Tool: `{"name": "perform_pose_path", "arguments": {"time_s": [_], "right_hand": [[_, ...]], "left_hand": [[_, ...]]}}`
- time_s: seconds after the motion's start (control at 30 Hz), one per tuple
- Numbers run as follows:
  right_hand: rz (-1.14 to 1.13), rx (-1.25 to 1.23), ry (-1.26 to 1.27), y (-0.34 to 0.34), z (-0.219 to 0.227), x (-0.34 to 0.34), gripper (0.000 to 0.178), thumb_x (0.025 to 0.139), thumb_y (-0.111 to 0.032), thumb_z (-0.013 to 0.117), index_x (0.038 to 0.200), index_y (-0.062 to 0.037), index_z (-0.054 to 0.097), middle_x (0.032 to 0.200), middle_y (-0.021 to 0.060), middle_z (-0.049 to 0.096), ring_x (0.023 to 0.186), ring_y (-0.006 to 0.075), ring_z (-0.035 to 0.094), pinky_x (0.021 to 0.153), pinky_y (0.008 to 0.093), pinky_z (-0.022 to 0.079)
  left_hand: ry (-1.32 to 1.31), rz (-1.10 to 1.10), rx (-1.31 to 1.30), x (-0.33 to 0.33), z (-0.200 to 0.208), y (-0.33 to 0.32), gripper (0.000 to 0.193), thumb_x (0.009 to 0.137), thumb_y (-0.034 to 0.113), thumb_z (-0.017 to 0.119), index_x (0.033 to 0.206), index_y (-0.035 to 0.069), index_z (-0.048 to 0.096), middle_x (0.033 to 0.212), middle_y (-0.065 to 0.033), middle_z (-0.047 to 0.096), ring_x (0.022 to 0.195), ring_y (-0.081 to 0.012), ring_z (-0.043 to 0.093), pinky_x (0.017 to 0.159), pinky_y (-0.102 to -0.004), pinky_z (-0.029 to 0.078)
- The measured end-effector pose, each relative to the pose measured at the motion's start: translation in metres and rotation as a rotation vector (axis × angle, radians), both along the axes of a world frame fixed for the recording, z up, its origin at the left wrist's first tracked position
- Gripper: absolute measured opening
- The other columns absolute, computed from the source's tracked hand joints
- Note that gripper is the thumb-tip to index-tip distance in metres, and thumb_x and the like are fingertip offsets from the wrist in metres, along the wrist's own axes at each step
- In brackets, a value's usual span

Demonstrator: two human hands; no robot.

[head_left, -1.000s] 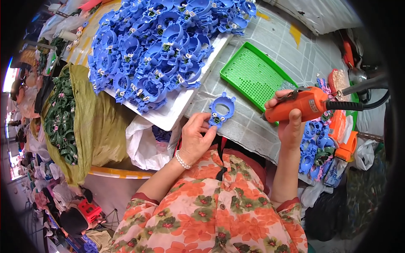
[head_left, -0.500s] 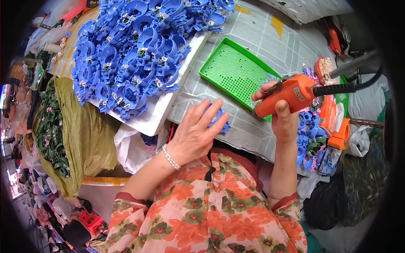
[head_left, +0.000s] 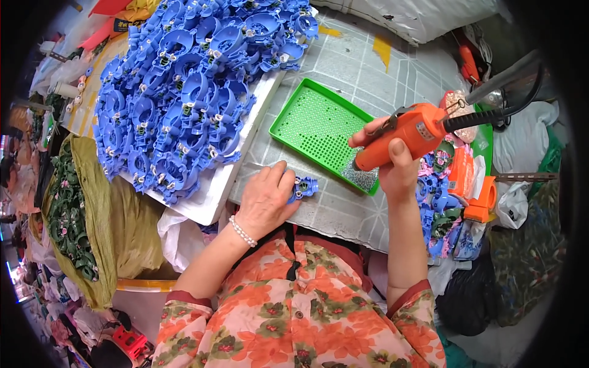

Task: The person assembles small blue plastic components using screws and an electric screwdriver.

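Observation:
My left hand [head_left: 265, 199] is closed on a small blue plastic part [head_left: 305, 188], holding it down on the table near the front edge. A dark and white insert shows in the part; my fingers hide the rest of it. In my right hand [head_left: 397, 168] is an orange electric screwdriver [head_left: 405, 136], its black cord running off to the right. Its lower end hangs over the near right corner of a green perforated tray [head_left: 293, 146], where small silvery screws [head_left: 361, 178] are heaped. My hand and the tool's body partly hide the tip.
A large heap of similar blue parts [head_left: 184, 92] covers a white board [head_left: 248, 138] at the far left. Right of my right arm lie blue and pink parts [head_left: 437, 195] and orange boxes [head_left: 481, 199]. A sack of dark green parts [head_left: 67, 214] stands at the left.
My left hand's spread fingers have curled in on the blue part, which now shows more. My right hand still holds the screwdriver by the tray corner. The whole view has shifted slightly.

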State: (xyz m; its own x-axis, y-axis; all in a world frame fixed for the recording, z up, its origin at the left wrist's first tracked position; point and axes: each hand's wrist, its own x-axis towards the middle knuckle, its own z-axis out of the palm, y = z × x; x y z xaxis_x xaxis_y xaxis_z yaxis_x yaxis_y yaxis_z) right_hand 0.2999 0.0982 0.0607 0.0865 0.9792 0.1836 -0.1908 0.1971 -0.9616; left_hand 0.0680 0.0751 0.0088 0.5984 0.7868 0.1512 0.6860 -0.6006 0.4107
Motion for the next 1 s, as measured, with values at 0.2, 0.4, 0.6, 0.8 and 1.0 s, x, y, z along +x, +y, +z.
{"name": "perform_pose_path", "arguments": {"time_s": [0.2, 0.4, 0.6, 0.8, 1.0], "right_hand": [[-0.020, 0.087, 0.165, 0.027, -0.030, -0.014, 0.064, 0.076, -0.053, 0.068, 0.106, 0.0012, 0.050, 0.085, 0.0096, 0.060, 0.072, 0.0173, 0.062, 0.066, 0.0311, 0.052], [-0.046, 0.076, 0.087, 0.050, -0.038, -0.027, 0.083, 0.073, -0.073, 0.056, 0.105, 0.0034, 0.053, 0.075, 0.0059, 0.057, 0.070, 0.0172, 0.059, 0.076, 0.0359, 0.051], [-0.078, 0.071, 0.130, 0.058, -0.052, -0.038, 0.080, 0.070, -0.071, 0.061, 0.102, 0.0024, 0.052, 0.075, 0.0060, 0.057, 0.068, 0.0162, 0.059, 0.069, 0.0329, 0.051], [-0.074, 0.059, 0.152, 0.058, -0.060, -0.036, 0.080, 0.069, -0.072, 0.061, 0.101, 0.0012, 0.053, 0.075, 0.0056, 0.057, 0.068, 0.0165, 0.058, 0.071, 0.0336, 0.051], [-0.071, 0.033, 0.115, 0.057, -0.057, -0.038, 0.084, 0.067, -0.078, 0.056, 0.100, -0.0001, 0.054, 0.075, 0.0048, 0.056, 0.069, 0.0171, 0.057, 0.077, 0.0368, 0.050]], "left_hand": [[-0.092, 0.098, 0.005, 0.012, -0.008, -0.001, 0.055, 0.065, 0.032, 0.076, 0.105, 0.002, 0.054, 0.108, -0.0148, 0.055, 0.090, -0.0307, 0.054, 0.076, -0.0390, 0.044], [-0.294, 0.087, -0.030, 0.003, -0.019, 0.002, 0.059, 0.065, 0.028, 0.075, 0.112, 0.000, 0.053, 0.109, -0.0175, 0.055, 0.097, -0.0341, 0.053, 0.085, -0.0410, 0.044], [-0.360, 0.071, -0.024, 0.002, -0.027, 0.002, 0.058, 0.065, 0.023, 0.075, 0.112, -0.001, 0.053, 0.108, -0.0166, 0.056, 0.096, -0.0332, 0.053, 0.085, -0.0401, 0.045], [-0.378, 0.084, -0.020, 0.002, -0.028, 0.001, 0.058, 0.064, 0.023, 0.075, 0.112, -0.001, 0.054, 0.105, -0.0150, 0.056, 0.094, -0.0317, 0.054, 0.083, -0.0396, 0.045], [-0.380, 0.092, -0.012, 0.002, -0.029, 0.001, 0.059, 0.064, 0.023, 0.076, 0.113, -0.001, 0.054, 0.104, -0.0149, 0.056, 0.094, -0.0315, 0.054, 0.083, -0.0395, 0.046]]}}
